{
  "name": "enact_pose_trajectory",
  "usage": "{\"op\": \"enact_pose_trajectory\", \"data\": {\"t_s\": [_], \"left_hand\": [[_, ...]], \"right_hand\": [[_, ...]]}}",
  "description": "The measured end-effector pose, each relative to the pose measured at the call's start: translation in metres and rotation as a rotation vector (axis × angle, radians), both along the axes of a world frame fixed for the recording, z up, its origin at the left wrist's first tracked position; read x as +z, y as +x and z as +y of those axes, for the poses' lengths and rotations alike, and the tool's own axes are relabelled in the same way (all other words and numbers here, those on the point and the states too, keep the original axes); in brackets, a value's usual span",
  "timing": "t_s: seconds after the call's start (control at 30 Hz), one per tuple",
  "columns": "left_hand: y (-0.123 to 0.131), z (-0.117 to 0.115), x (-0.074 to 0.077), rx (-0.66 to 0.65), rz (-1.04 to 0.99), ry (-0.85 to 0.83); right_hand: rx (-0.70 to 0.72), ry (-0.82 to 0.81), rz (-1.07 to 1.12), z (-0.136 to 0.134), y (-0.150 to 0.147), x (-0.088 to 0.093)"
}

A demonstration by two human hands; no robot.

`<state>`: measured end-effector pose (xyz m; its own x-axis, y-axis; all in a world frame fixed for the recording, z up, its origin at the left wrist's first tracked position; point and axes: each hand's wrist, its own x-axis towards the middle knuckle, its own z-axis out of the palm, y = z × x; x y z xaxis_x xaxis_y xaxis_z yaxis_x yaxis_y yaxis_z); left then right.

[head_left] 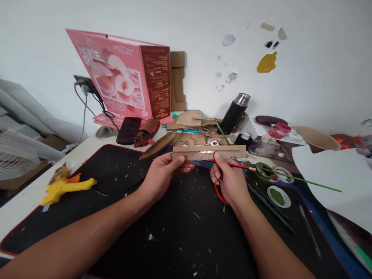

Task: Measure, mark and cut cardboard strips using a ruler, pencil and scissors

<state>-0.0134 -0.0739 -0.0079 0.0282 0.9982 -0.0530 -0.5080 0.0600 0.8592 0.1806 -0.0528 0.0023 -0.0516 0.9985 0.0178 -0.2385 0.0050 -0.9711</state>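
Observation:
A clear ruler [200, 154] lies flat along a brown cardboard strip [240, 148], both raised above the black mat. At their left end, my left hand [159, 172] is closed on them, thumb in front and fingers behind. Toward the right end, my right hand [231, 180] pinches the same pair, its thumb pressing on the ruler's face. A red loop [221, 195], perhaps a scissors handle, shows beneath my right hand and is partly hidden by it. Behind the strip lies a pile of cardboard scraps [190, 118].
A yellow glue gun [68, 184] rests on the mat at left. A pink box [122, 77], phone [128, 130] and black thermos [235, 114] stand or lie behind. At right are a green paint jar [259, 173], paint lid [279, 197] and pen [309, 230].

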Motion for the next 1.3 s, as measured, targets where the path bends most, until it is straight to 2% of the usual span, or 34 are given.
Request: {"op": "enact_pose_trajectory", "data": {"t_s": [0.3, 0.47, 0.6, 0.9, 1.13, 1.3], "left_hand": [[-0.001, 0.001, 0.002, 0.030, 0.024, 0.004], [-0.012, 0.013, 0.005, 0.169, 0.005, 0.035], [-0.020, 0.021, 0.004, 0.230, 0.008, 0.039], [-0.016, 0.018, -0.002, 0.199, 0.083, 0.055], [-0.013, 0.013, -0.003, 0.160, 0.155, 0.061], [-0.010, 0.009, -0.001, 0.127, 0.166, 0.044]], "right_hand": [[0.050, -0.045, -0.006, -0.002, -0.001, -0.001], [0.105, -0.075, -0.008, -0.001, 0.001, -0.008], [0.160, -0.002, -0.090, -0.005, -0.001, -0.012], [0.085, 0.099, -0.062, -0.012, -0.002, -0.002], [0.065, 0.237, -0.228, -0.020, -0.001, 0.005], [0.042, 0.257, -0.215, -0.021, -0.001, 0.004]]}}
